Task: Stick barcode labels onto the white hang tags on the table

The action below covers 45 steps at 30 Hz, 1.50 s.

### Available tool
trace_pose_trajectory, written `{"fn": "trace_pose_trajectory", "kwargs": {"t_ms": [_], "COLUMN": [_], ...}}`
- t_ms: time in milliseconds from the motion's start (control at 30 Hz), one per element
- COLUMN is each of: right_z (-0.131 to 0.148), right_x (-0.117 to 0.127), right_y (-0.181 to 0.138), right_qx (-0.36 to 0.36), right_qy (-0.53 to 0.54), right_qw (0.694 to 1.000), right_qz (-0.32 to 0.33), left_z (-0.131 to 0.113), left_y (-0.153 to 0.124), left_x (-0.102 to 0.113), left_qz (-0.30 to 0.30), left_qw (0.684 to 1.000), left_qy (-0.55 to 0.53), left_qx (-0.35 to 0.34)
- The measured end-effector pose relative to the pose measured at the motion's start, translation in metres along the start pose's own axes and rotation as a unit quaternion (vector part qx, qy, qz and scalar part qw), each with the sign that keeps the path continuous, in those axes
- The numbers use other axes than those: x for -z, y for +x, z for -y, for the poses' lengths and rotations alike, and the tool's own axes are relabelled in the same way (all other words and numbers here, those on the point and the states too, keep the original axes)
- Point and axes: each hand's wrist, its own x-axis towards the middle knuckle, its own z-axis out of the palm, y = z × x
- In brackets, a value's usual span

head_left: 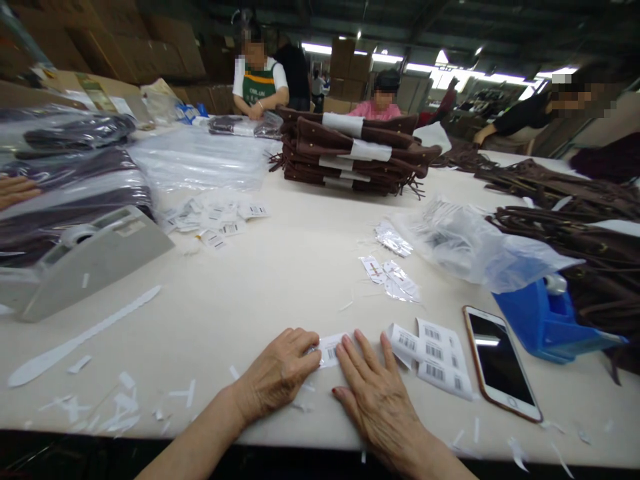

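Head view, by a clock centred on it: a cream table [280,280], strewn with paper scraps [126,381] at eight, stands in a dim workroom with cartons [145,57] at ten and lamps [387,59] at one. At six lies the tag [329,352], small, white and barcoded. The left hand [277,367] pinches its left end; the right hand [380,397], spread flat, grips nothing, fingertips on its right end.

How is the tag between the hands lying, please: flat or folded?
Flat where visible: the tag looks smooth, though the left hand and right hand partly cover it.
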Motion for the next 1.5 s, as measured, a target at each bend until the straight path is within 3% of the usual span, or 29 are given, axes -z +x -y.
{"fn": "trace_pose_trajectory", "kwargs": {"t_ms": [133, 333, 467, 600, 867, 1100, 1267, 1500], "right_z": [0.000, 0.000, -0.007, -0.006, 0.002, 0.002, 0.000, 0.002], "right_x": [0.000, 0.007, 0.001, -0.007, -0.002, 0.002, -0.002, -0.005], "right_y": [0.002, 0.005, -0.002, -0.004, 0.001, 0.009, 0.004, 0.018], "right_qx": [-0.025, 0.011, -0.085, -0.094, -0.069, -0.035, -0.067, -0.109], "right_qy": [0.000, 0.050, 0.012, 0.007, 0.064, 0.135, 0.149, 0.161], "right_qw": [1.000, 0.999, 0.995, 0.993, 0.995, 0.990, 0.986, 0.980], "right_qz": [-0.010, 0.011, -0.059, -0.065, -0.018, 0.021, -0.020, -0.049], "left_z": [-0.001, -0.004, -0.010, -0.020, -0.019, -0.019, -0.021, -0.009], "left_y": [0.000, 0.001, -0.006, -0.013, -0.010, -0.006, -0.006, -0.030], "left_x": [0.001, 0.006, 0.011, 0.011, -0.004, 0.000, 0.004, 0.028], "left_qz": [-0.005, -0.032, -0.087, -0.068, -0.097, -0.092, -0.103, -0.076], "left_qw": [1.000, 0.997, 0.988, 0.979, 0.971, 0.968, 0.961, 0.917], "left_qy": [-0.003, -0.060, -0.046, -0.008, -0.056, -0.086, -0.088, -0.079], "left_qx": [0.008, 0.034, 0.117, 0.192, 0.209, 0.218, 0.240, 0.385]}}
